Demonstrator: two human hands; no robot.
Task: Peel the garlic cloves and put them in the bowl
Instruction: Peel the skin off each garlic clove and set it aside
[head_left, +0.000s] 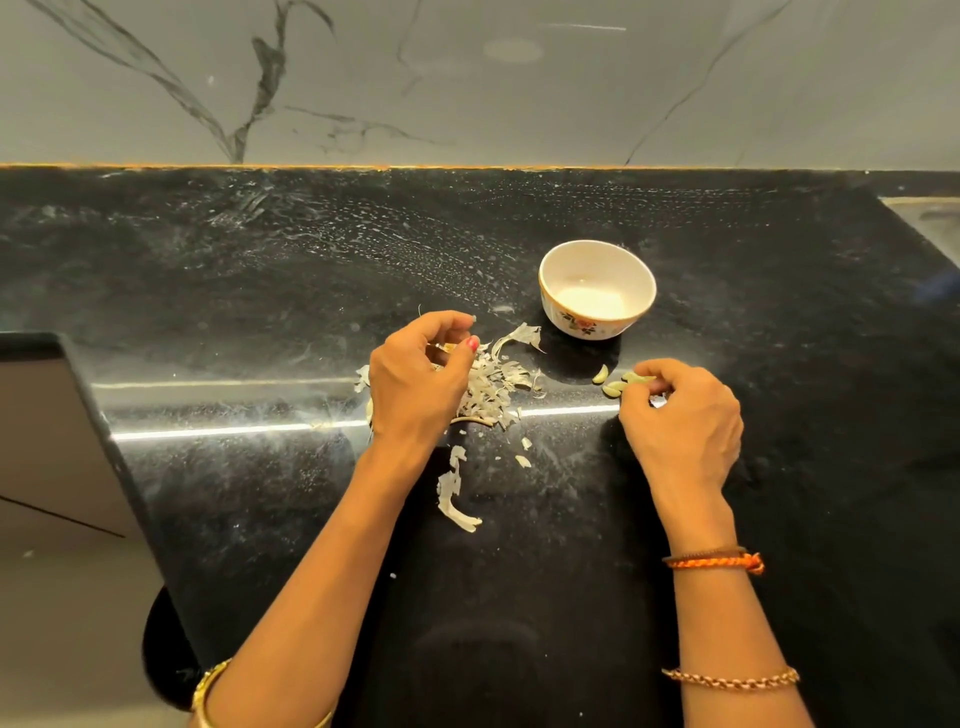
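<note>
Taking the bowl (597, 289) as the landmark, the left hand (415, 379) hovered to its left and a little nearer the person, fingers curled over the heap of papery skins (493, 387). Thumb and fingertips seemed to pinch something small with a glint of yellow, but the hand hid it, so whether that was a clove, a skin or a tool could not be told. More loose skin (457, 501) lay nearer the person, below that heap.

Just in front of the bowl, toward the person, lay the peeled garlic cloves (609, 382) on the black counter (260, 291), not yet in the bowl, which looked empty. The right hand (685, 415) sat in front of the bowl and to its right, fingers bent, fingertips pinching the rightmost clove; how many more it covered was hidden.

By the look of them the cloves would be light, firm and smooth, likely a bit slick once bare, so a pinch across the fat middle should hold better than the tapered tips. The skins would be brittle, weightless and apt to cling. The bowl looked like ceramic, liable to chip or slide if knocked.
</note>
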